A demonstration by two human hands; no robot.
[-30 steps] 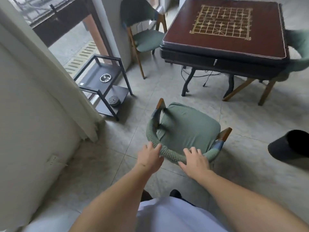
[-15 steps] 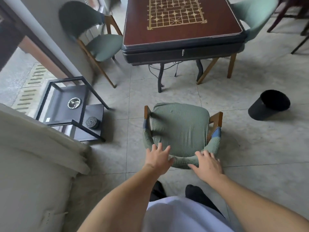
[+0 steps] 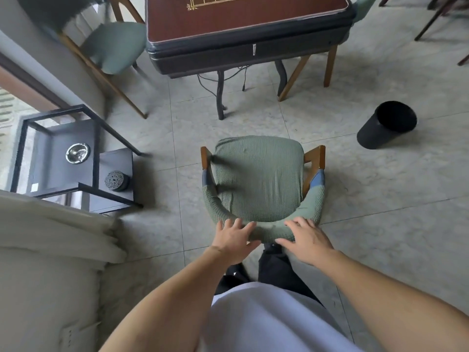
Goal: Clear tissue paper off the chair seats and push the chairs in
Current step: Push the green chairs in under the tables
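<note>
A green-covered chair [image 3: 257, 179] stands on the tiled floor in front of me, its seat facing the dark red game table [image 3: 243, 26]. No tissue paper shows on its seat. My left hand [image 3: 232, 240] rests on the left part of the curved backrest, fingers spread. My right hand [image 3: 305, 240] rests on the right part of the backrest in the same way. A gap of floor lies between the chair and the table. A second green chair [image 3: 111, 47] stands at the table's left side. A third one [image 3: 363, 6] is partly hidden behind the table's right corner.
A black waste bin [image 3: 388, 124] stands on the floor to the right. A black metal side stand [image 3: 73, 153] with an ashtray is at the left, beside a pale curtain [image 3: 50, 224]. Cables hang under the table by its dark legs.
The view has swung to the left and closed in on the table. The chair now faces the table squarely. Both hands have stayed on the backrest.
</note>
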